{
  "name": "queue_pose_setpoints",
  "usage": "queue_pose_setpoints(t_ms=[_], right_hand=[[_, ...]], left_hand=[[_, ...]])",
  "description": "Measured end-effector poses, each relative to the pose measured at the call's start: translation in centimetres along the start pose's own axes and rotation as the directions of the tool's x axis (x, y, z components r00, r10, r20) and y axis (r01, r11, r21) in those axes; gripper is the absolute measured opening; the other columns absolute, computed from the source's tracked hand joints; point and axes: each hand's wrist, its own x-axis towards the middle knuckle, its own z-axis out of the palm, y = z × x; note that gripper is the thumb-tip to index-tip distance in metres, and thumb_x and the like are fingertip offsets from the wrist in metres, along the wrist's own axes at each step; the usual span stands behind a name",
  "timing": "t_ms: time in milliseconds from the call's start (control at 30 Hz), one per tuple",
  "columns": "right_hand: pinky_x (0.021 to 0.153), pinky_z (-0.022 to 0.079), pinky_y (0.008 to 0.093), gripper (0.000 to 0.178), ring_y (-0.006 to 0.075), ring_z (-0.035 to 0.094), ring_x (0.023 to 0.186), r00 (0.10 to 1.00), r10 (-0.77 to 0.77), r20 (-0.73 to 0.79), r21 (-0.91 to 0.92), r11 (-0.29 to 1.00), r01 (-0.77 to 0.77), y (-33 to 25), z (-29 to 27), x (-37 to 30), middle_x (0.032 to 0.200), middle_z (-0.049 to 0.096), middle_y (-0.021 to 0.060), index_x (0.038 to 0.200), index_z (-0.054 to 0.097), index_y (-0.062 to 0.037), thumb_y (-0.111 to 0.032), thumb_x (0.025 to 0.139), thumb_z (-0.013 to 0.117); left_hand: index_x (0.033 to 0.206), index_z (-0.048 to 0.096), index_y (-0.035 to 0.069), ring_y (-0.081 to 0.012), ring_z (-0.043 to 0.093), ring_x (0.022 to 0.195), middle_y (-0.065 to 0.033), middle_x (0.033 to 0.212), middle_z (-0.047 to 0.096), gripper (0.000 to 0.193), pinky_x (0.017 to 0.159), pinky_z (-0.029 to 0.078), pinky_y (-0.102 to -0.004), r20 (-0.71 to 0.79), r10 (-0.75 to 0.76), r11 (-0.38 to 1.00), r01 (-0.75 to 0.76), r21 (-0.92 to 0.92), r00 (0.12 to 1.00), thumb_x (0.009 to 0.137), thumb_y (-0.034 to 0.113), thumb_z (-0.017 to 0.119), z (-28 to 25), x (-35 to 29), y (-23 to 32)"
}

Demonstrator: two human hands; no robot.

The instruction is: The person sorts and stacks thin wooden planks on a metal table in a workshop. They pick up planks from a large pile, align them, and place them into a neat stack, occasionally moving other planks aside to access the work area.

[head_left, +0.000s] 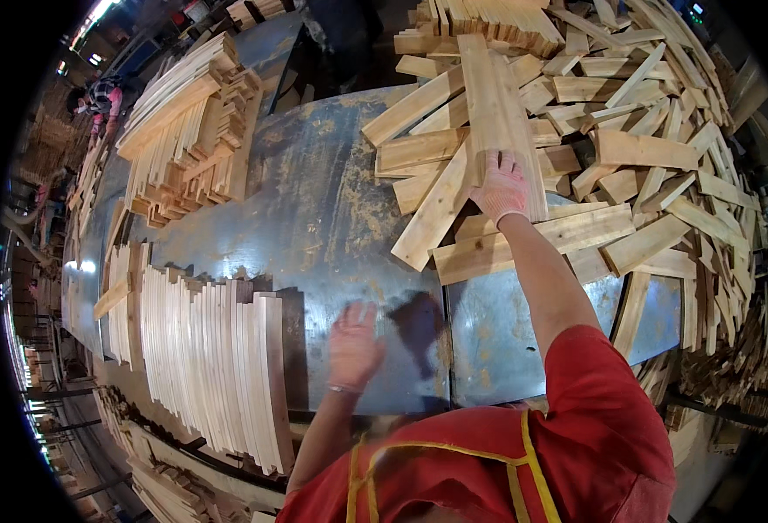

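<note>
My right hand, in a pale pinkish glove, lies on the near part of a long wooden board. Its fingers are stretched flat along the board's upper face, pointing away from me. That board rests across a loose heap of shorter wooden boards. My left hand, gloved alike and blurred by motion, is over the metal tabletop with nothing seen in it. Its fingers look slightly apart. To its left stands a row of pale wooden slats, packed side by side on edge.
Another stack of boards sits at the far left of the table. The heap spreads over the right side, with a bundle of boards behind it. A person is at the far left. A seam crosses the table near me.
</note>
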Motion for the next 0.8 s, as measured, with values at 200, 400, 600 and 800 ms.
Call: queue_pose_setpoints(t_ms=[200, 400, 600, 800], right_hand=[[0.114, 0.043, 0.0457, 0.099, 0.0361, 0.049, 0.139, 0.975, -0.177, 0.135, 0.811, 0.585, -0.006, 1.8, -3.0, -10.7, 0.151, 0.05, 0.0223, 0.161, 0.036, -0.004, -0.032, 0.08, 0.085], [0.075, 0.054, 0.0291, 0.063, 0.0153, 0.068, 0.091, 0.835, -0.1, 0.541, 0.841, 0.038, -0.54, 1.6, -1.1, -21.4, 0.111, 0.071, 0.004, 0.142, 0.057, -0.0046, -0.028, 0.088, 0.083], [0.061, 0.041, 0.0235, 0.039, 0.008, 0.056, 0.072, 0.678, -0.381, 0.628, 0.707, -0.085, -0.702, 0.3, -2.3, -23.9, 0.095, 0.066, -0.002, 0.124, 0.062, -0.009, -0.029, 0.095, 0.079], [0.062, 0.043, 0.0242, 0.046, 0.0077, 0.055, 0.074, 0.674, -0.477, 0.564, 0.729, -0.096, -0.678, -2.5, -2.1, -30.0, 0.098, 0.066, -0.0006, 0.13, 0.061, -0.0083, -0.029, 0.094, 0.081]], left_hand=[[0.145, 0.055, -0.001, -0.0346, 0.06, 0.132, -0.0231, 0.146, 0.059, 0.061, 0.11, 0.047, -0.0401, -0.016, 0.058, 0.695, -0.052, -0.717, 0.998, 0.097, 0.033, 0.072, 0.5, 3.5, 6.0], [0.119, 0.07, 0.003, -0.0112, 0.061, 0.073, -0.0017, 0.089, 0.069, 0.033, 0.07, 0.051, -0.028, 0.414, 0.16, 0.036, 0.413, -0.91, 0.896, 0.095, 0.026, 0.073, 0.2, 7.5, 9.6], [0.116, 0.071, 0.002, -0.0108, 0.061, 0.071, -0.0009, 0.089, 0.069, 0.031, 0.067, 0.051, -0.0281, 0.401, 0.153, 0.028, 0.402, -0.915, 0.903, 0.093, 0.023, 0.073, -0.5, 4.5, 6.5], [0.117, 0.072, 0.002, -0.0099, 0.06, 0.072, -0.001, 0.089, 0.069, 0.034, 0.067, 0.05, -0.027, 0.297, 0.255, 0.004, 0.306, -0.952, 0.92, 0.09, 0.023, 0.075, 0.5, -1.2, 2.6]])
